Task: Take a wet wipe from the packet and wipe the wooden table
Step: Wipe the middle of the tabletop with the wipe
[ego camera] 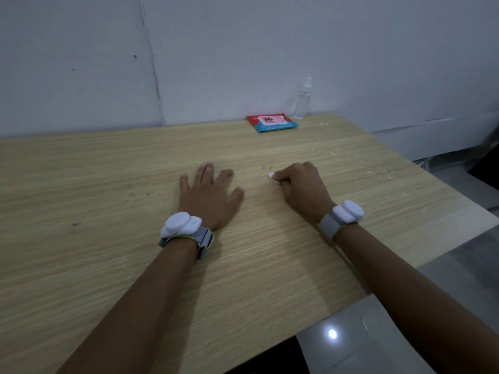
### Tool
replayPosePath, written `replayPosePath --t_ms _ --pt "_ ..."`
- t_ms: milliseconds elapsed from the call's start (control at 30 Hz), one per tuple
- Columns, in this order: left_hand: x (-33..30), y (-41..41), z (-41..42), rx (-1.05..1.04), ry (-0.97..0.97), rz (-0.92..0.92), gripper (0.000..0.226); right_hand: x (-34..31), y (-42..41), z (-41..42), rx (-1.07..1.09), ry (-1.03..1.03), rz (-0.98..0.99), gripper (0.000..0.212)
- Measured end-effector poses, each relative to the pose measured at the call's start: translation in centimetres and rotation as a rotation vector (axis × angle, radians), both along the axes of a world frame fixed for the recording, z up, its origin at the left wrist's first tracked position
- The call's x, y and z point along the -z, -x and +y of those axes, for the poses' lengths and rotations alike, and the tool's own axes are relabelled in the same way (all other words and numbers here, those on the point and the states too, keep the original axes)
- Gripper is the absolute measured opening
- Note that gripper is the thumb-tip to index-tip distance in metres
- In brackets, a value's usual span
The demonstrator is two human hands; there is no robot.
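Note:
The wet wipe packet (272, 122), red and blue with a white lid, lies flat at the far edge of the wooden table (108, 201), by the wall. My left hand (209, 194) rests flat on the table with fingers spread and holds nothing. To its right, my right hand (299, 188) is curled round a small bunched white wet wipe (272, 176) and presses it on the wood. Only a corner of the wipe shows past the fingers. Both hands are well in front of the packet.
A small clear spray bottle (302, 99) stands against the wall just right of the packet. Pale crumbs or specks (351, 155) are scattered over the right part of the table. The table's right edge runs diagonally, with a glossy floor (378, 333) below it.

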State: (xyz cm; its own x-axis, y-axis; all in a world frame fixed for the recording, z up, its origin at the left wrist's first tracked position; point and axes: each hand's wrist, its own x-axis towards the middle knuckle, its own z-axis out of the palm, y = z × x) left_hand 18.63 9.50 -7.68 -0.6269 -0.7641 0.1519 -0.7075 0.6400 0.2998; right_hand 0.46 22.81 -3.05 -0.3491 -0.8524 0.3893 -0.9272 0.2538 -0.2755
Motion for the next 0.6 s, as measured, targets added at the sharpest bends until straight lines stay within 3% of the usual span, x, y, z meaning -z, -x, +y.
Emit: replayPosePath --t_ms 200,400,600 --pt "0.2 -0.1 0.0 -0.002 -0.003 0.008 0.060 0.3 -0.6 1.6 -0.294 -0.052 0.020 0.024" --pt "0.0 0.0 0.0 -0.003 0.000 0.014 0.058 -0.5 2.9 0.4 0.064 -0.152 0.186 0.030" --pt "0.0 0.0 -0.2 -0.010 -0.007 0.022 0.057 0.9 -0.4 -0.2 -0.097 -0.166 0.067 0.039"
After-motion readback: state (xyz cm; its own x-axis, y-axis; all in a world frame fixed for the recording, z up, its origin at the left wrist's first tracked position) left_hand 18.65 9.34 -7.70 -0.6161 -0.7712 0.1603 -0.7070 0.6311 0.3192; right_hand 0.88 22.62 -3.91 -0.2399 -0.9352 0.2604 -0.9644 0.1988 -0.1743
